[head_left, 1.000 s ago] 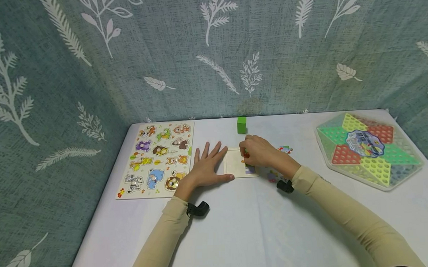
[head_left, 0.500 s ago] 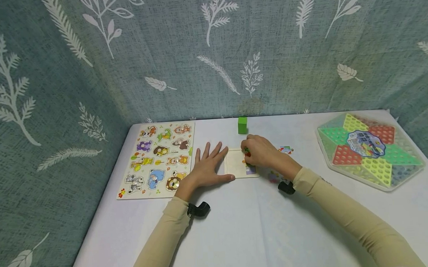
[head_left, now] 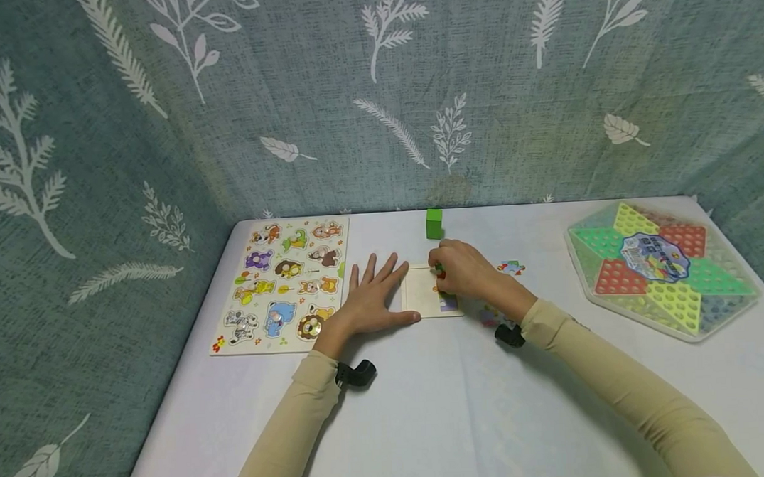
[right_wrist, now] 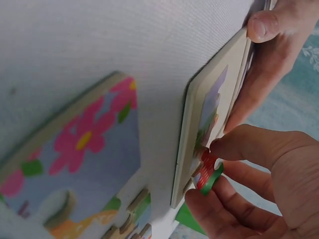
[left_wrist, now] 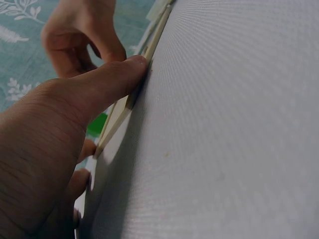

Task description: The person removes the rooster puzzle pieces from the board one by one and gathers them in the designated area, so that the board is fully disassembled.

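A small pale wooden puzzle tray (head_left: pixel 420 291) lies on the white cloth between the two hands. My left hand (head_left: pixel 373 304) is spread at its left side, with straight fingers and the thumb (left_wrist: pixel 112 79) on its near corner. Over the tray's right part, my right hand (head_left: pixel 463 269) pinches a red and green jigsaw piece (right_wrist: pixel 209 172) between thumb and fingers. The piece is tilted up at the tray, beside a purple-edged piece (right_wrist: pixel 212 102) lying in it. Loose jigsaw pieces lie to the right, one with pink flowers (right_wrist: pixel 99 129) and another (head_left: pixel 511 267) farther back.
An animal peg puzzle board (head_left: pixel 281 285) lies left of the left hand. Behind the tray stands a green block (head_left: pixel 434 223). A hexagonal box with a coloured star board (head_left: pixel 661 269) sits at the right. A leaf-patterned curtain (head_left: pixel 328 177) hangs along the table's back edge.
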`<state>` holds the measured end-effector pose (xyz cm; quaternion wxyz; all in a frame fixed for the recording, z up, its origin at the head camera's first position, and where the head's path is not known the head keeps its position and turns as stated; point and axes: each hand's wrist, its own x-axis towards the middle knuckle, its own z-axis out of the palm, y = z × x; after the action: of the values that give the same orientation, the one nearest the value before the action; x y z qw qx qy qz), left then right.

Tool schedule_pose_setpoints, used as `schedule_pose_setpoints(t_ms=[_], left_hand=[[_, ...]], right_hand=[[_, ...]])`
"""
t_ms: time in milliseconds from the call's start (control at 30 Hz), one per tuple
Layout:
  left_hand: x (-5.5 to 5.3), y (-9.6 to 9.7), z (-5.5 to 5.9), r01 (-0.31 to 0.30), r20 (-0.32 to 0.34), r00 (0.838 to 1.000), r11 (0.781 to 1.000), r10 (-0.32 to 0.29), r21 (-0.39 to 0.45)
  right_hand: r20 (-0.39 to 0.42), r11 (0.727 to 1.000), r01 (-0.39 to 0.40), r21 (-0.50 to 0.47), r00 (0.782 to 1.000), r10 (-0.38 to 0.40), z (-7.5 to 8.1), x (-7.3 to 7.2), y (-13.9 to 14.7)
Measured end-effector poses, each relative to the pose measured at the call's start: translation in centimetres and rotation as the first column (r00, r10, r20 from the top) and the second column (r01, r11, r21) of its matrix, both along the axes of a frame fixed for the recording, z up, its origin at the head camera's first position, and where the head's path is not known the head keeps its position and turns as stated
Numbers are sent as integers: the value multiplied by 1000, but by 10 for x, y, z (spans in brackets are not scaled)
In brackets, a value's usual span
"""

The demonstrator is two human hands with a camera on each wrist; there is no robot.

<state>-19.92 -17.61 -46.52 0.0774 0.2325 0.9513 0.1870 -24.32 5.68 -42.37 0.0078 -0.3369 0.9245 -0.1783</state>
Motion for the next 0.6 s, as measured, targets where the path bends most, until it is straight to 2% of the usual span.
schedule_pose_setpoints(t_ms=[300,600], left_hand=[[1,0,2,1,-5,1000,1000,-1,-15],[2,1,3,-4,-8,1000,1000,4,-19]], right_hand=[[9,1000,22,-10,1000,-22,8,3,5],[15,1000,-1,-7,1000,1,18,10,22]])
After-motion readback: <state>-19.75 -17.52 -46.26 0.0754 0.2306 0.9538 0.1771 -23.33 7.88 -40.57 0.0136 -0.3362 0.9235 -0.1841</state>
